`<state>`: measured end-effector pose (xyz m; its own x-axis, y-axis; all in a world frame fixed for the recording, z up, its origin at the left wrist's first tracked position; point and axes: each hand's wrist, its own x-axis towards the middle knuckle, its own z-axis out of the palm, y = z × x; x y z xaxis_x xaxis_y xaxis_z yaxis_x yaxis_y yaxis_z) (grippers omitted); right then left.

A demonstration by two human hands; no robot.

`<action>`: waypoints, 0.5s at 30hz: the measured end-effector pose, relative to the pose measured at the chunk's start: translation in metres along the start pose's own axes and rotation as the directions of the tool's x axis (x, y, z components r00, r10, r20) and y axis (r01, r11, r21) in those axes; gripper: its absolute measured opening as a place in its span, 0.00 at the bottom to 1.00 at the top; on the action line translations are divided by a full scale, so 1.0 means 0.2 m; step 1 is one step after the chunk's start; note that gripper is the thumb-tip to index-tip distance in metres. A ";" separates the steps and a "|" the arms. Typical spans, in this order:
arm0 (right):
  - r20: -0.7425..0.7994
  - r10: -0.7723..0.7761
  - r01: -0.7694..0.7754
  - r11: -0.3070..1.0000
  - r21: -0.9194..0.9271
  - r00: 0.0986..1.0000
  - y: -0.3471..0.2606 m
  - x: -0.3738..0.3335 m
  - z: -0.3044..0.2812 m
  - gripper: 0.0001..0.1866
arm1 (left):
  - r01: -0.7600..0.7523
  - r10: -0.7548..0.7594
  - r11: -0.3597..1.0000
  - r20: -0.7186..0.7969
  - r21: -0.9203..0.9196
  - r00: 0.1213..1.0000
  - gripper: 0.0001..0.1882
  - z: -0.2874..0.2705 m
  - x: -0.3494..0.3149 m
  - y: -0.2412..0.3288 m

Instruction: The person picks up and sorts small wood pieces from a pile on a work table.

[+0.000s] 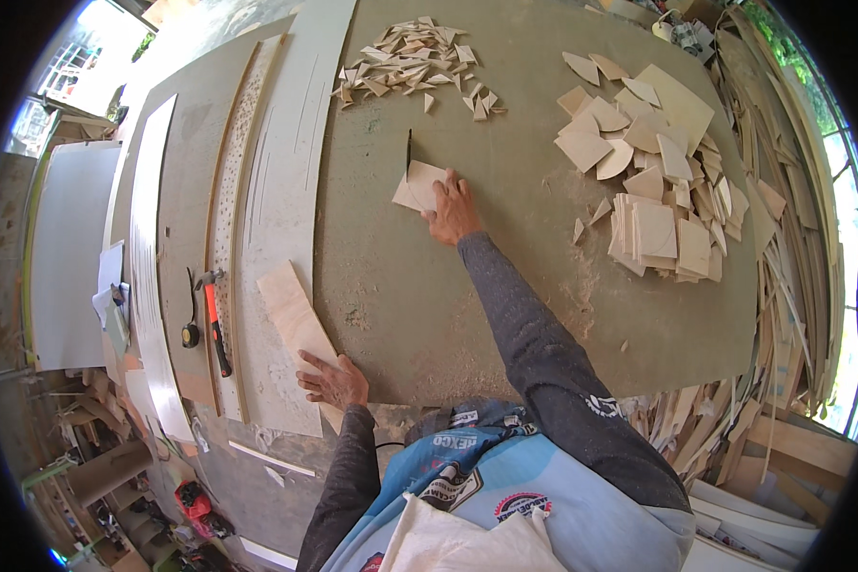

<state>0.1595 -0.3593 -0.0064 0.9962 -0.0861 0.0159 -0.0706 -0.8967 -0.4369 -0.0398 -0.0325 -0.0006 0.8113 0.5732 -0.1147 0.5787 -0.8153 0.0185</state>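
Daylight floods in at the upper left through a bright opening with a white barred grille, leaving a glare on the far end of the broad, flat, greenish-brown worktable. At the far right, a tall, overexposed window-like opening with thin dark bars lets in more light, with leafy green foliage above it. Long, weathered brown wooden boards are piled along that side. A large, pale blue-grey flat panel lies at the left; below it, cluttered brown wooden shelving stands beside a dusty grey floor.
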 end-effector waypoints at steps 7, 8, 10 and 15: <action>0.013 0.039 -0.040 0.999 0.028 0.999 0.01 0.07 -0.02 0.32 | 0.006 -0.006 1.000 0.019 -0.013 1.000 0.50 -0.03 -0.01 0.02; 0.041 0.052 -0.054 0.997 0.048 0.998 0.01 0.09 -0.03 0.33 | 0.006 -0.006 1.000 0.016 -0.018 1.000 0.50 -0.03 -0.01 0.02; 0.028 0.053 -0.055 0.997 0.047 0.998 0.02 0.12 -0.04 0.32 | 0.008 -0.008 1.000 0.016 -0.022 1.000 0.50 -0.04 -0.01 0.03; 0.031 0.058 -0.059 0.996 0.064 0.998 0.05 0.20 -0.03 0.32 | 0.018 -0.018 1.000 0.014 -0.009 1.000 0.50 -0.05 -0.01 0.04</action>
<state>0.1992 -0.3748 -0.0041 0.9916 -0.1240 -0.0374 -0.1262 -0.8603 -0.4940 -0.0363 -0.0394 0.0106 0.7994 0.5869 -0.1287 0.5942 -0.8039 0.0253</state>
